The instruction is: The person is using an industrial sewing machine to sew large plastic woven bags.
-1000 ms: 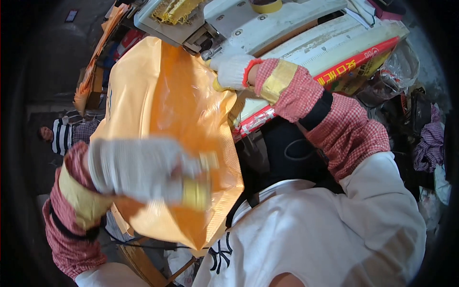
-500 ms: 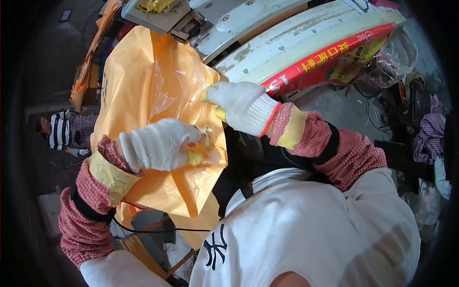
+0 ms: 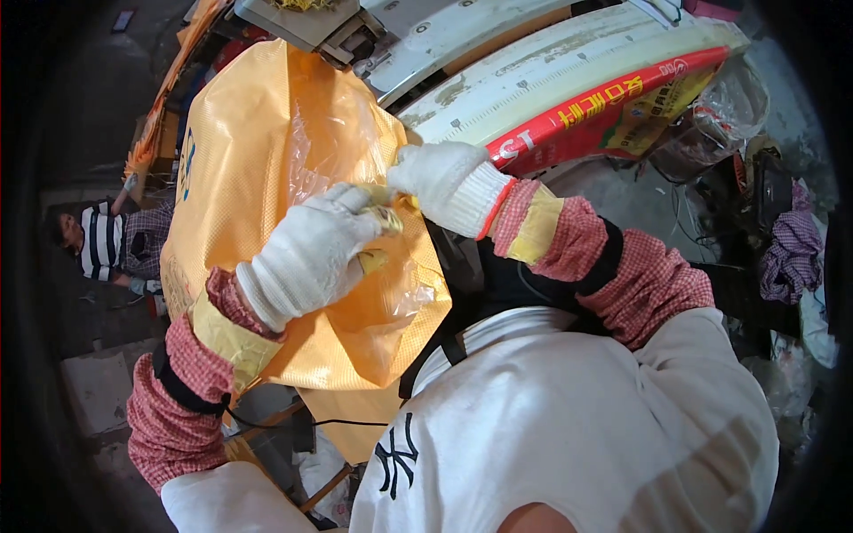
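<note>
A large orange-yellow woven bag (image 3: 240,133) hangs in front of me, with a clear plastic liner (image 3: 333,133) showing at its mouth. My right hand (image 3: 444,182), in a white knit glove with a red cuff edge, is closed on the bag's upper right edge. My left hand (image 3: 311,249), in a matching glove with yellow tape on the fingers, lies across the bag's front. Its fingers are bent together on the bag close to the right fingertips; the exact grip is partly hidden.
A pale curved machine table (image 3: 498,89) runs along the top right, with a red and yellow printed sheet (image 3: 604,107) on its edge. A metal machine part (image 3: 342,35) stands above the bag. Another person (image 3: 115,240) is at the far left. A plastic-lined bin (image 3: 711,124) stands right.
My left hand has risen and moved right, coming up beside the right hand. The bag's lower right corner has swung right. The right hand has barely shifted.
</note>
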The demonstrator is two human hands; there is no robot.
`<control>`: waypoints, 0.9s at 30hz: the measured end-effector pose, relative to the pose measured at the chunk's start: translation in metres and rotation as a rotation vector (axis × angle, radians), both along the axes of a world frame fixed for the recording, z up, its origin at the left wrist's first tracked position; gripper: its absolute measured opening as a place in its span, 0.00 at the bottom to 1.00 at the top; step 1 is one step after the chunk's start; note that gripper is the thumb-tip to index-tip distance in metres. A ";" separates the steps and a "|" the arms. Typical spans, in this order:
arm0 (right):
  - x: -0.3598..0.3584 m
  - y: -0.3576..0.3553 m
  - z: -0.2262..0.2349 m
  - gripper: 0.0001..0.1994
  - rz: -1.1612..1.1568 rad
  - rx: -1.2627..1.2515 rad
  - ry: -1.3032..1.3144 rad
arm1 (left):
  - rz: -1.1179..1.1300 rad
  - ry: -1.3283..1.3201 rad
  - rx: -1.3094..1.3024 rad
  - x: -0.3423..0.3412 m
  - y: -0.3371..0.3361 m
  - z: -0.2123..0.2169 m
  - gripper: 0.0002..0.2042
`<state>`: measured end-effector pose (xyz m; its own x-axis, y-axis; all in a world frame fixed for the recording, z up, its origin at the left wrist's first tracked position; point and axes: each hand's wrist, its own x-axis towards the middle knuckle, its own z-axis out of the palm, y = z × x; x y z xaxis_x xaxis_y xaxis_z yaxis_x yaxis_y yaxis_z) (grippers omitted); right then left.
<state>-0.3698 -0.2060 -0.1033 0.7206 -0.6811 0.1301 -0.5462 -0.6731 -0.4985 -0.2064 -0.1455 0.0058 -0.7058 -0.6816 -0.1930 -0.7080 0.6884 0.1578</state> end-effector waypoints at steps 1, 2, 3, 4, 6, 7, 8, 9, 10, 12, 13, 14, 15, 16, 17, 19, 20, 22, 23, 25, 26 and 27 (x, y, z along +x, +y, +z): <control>0.000 -0.002 -0.002 0.11 0.028 0.026 0.092 | -0.043 -0.096 0.132 0.002 0.001 -0.005 0.09; 0.000 -0.003 -0.004 0.11 0.015 0.041 0.109 | -0.088 -0.192 0.263 0.004 0.002 -0.010 0.10; -0.001 -0.005 -0.005 0.11 0.031 0.028 0.081 | -0.132 -0.287 0.395 0.005 0.003 -0.015 0.10; -0.003 -0.007 -0.007 0.10 0.044 0.025 0.060 | -0.087 -0.570 0.559 0.006 0.008 -0.017 0.11; -0.008 -0.007 -0.013 0.10 0.088 -0.038 0.007 | -0.086 -0.575 0.602 0.010 0.013 -0.016 0.12; -0.011 -0.007 -0.016 0.10 0.134 -0.091 -0.047 | -0.059 -0.597 0.701 0.011 0.014 -0.015 0.12; -0.013 -0.006 -0.020 0.10 0.128 -0.085 -0.038 | -0.034 -0.571 0.700 0.013 0.014 -0.012 0.13; -0.015 -0.005 -0.024 0.09 0.111 -0.084 -0.169 | -0.055 -0.546 0.694 0.014 0.012 -0.010 0.13; -0.016 -0.004 -0.027 0.09 0.095 -0.072 -0.289 | -0.026 -0.467 0.537 0.015 0.009 -0.009 0.13; -0.016 -0.003 -0.032 0.09 0.091 -0.061 -0.294 | 0.007 -0.386 0.381 0.016 0.000 -0.012 0.14; -0.015 -0.003 -0.033 0.09 0.080 -0.039 -0.277 | 0.068 -0.114 0.189 0.015 -0.009 -0.018 0.16; -0.013 -0.003 -0.033 0.09 0.080 -0.043 -0.285 | 0.117 0.166 0.001 0.016 -0.016 -0.025 0.18; -0.011 -0.004 -0.032 0.09 0.084 -0.031 -0.280 | 0.129 0.160 -0.008 0.017 -0.022 -0.031 0.18; -0.009 -0.004 -0.030 0.09 0.082 0.010 -0.229 | 0.090 0.104 -0.062 0.018 -0.026 -0.039 0.19; -0.008 -0.004 -0.028 0.09 0.086 -0.026 -0.267 | 0.050 0.049 -0.117 0.021 -0.028 -0.046 0.21; -0.008 -0.004 -0.023 0.09 0.109 -0.161 0.043 | 0.066 -0.040 -0.068 0.025 -0.023 -0.062 0.22; -0.008 -0.002 -0.021 0.06 0.087 -0.209 -0.004 | 0.047 -0.096 -0.133 0.028 -0.018 -0.068 0.23; -0.013 -0.002 -0.018 0.07 0.111 -0.244 0.019 | 0.041 -0.234 -0.140 0.033 -0.013 -0.077 0.24; -0.016 -0.002 -0.018 0.09 0.151 -0.293 0.002 | 0.017 -0.170 -0.193 0.036 -0.012 -0.080 0.24; -0.024 -0.005 -0.019 0.08 0.186 -0.284 0.002 | 0.004 -0.161 -0.195 0.040 -0.010 -0.082 0.31; -0.028 -0.007 -0.020 0.08 0.222 -0.311 -0.066 | 0.029 -0.190 -0.176 0.041 -0.009 -0.082 0.31; -0.032 -0.009 -0.020 0.08 0.230 -0.311 -0.063 | 0.009 -0.208 -0.182 0.041 -0.010 -0.082 0.31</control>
